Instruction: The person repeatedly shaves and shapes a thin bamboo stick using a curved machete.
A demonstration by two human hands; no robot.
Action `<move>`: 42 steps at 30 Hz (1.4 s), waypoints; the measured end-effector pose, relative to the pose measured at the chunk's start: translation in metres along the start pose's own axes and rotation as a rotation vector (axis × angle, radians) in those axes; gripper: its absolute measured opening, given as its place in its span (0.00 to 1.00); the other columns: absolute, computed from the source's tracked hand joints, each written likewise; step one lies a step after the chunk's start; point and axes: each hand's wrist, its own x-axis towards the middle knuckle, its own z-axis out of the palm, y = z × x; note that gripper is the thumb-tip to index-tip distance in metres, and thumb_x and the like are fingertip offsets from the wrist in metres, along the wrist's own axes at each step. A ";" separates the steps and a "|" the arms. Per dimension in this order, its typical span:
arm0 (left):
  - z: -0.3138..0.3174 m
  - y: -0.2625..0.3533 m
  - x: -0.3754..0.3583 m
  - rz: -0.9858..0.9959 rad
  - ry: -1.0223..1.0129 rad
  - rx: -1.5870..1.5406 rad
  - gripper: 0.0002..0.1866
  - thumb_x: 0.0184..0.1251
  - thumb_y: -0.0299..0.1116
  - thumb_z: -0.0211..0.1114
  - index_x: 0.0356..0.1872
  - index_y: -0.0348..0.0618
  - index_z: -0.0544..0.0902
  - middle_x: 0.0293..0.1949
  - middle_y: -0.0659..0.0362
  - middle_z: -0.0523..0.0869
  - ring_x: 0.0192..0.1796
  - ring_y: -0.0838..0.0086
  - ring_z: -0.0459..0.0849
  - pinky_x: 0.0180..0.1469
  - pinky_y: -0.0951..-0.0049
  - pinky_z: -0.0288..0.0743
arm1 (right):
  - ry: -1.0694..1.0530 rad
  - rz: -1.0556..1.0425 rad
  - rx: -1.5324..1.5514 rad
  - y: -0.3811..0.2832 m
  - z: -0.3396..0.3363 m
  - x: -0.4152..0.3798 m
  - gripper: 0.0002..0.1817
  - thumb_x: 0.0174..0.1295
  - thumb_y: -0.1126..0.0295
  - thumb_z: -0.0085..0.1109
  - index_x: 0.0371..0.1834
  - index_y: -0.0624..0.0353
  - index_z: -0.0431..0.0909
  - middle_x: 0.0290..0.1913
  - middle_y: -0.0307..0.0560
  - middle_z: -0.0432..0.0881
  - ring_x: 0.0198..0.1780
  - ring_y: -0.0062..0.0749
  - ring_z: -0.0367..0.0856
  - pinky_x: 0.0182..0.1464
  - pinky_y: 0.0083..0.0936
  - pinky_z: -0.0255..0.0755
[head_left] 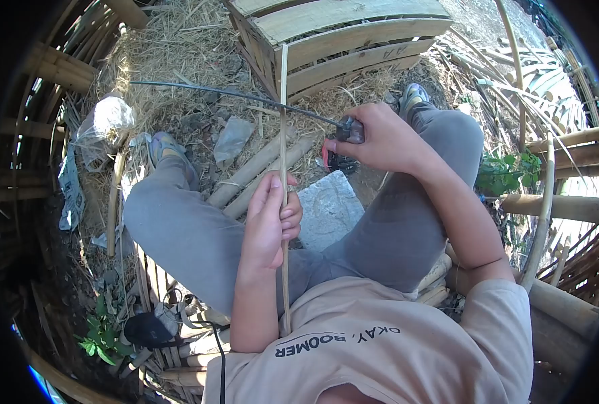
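Observation:
My left hand is closed around a long, thin bamboo strip, which stands nearly lengthwise in the view, its lower end against my shirt. My right hand grips the dark handle of a long knife. Its narrow dark blade, seen almost edge-on, points left and crosses the strip above my left hand. Below the handle, a small red and black object is partly hidden by my right hand. A flat pale stone slab lies between my legs.
A slatted wooden crate stands ahead on straw-strewn ground. Bamboo poles lie near the slab. Clear plastic bags are at left, with a black pouch lower down. Bamboo rails and cut bamboo pieces are at right.

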 end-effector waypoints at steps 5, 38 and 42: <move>0.004 -0.006 0.001 0.057 0.026 0.075 0.13 0.88 0.42 0.45 0.50 0.45 0.74 0.23 0.70 0.65 0.20 0.90 0.60 0.18 0.87 0.52 | 0.014 0.015 -0.125 -0.007 0.000 0.001 0.22 0.58 0.55 0.73 0.26 0.68 0.82 0.23 0.60 0.83 0.32 0.56 0.86 0.39 0.42 0.80; 0.021 -0.010 -0.008 0.056 0.029 0.123 0.11 0.87 0.40 0.48 0.47 0.46 0.74 0.22 0.73 0.61 0.20 0.91 0.54 0.17 0.87 0.48 | 0.196 -0.189 -0.419 -0.005 0.014 -0.004 0.13 0.50 0.59 0.72 0.27 0.58 0.84 0.22 0.53 0.82 0.31 0.54 0.85 0.36 0.44 0.81; 0.021 -0.011 -0.010 0.067 0.021 0.136 0.10 0.86 0.39 0.48 0.47 0.46 0.74 0.22 0.73 0.60 0.20 0.92 0.53 0.18 0.88 0.48 | 0.138 -0.120 -0.377 -0.009 0.012 -0.006 0.13 0.50 0.59 0.72 0.28 0.58 0.85 0.22 0.54 0.83 0.32 0.54 0.86 0.37 0.45 0.81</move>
